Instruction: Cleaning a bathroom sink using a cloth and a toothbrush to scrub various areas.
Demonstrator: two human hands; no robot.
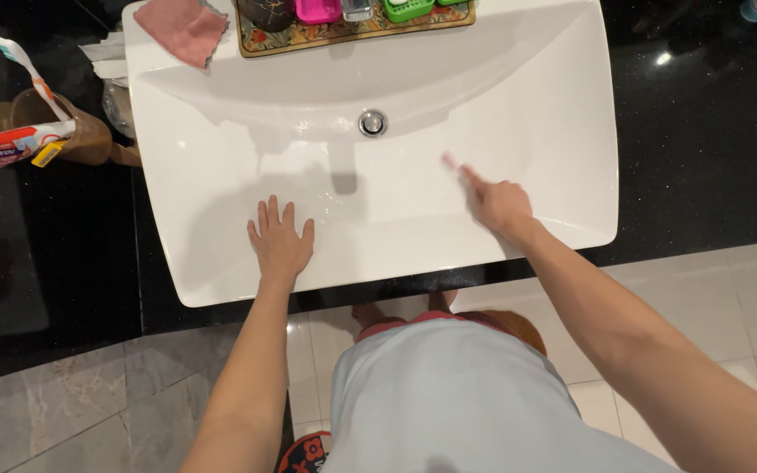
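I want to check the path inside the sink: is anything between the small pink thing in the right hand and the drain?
Nothing visible. The right hand holds a small pink item, blurred, over the white sink. The basin between it and the drain is bare. The left hand rests flat, lower left, off that line.

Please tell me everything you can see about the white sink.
The sink is white, glossy and roughly rectangular with rounded corners, set in a black counter. It looks ceramic. The shallow basin slopes to a round metal drain near the back. It looks dry, though a wet film cannot be ruled out. The left hand lies flat on the front of the basin. The right hand reaches over it with a small pink thing, blurred. A pink cloth and a patterned tray rest on the back rim.
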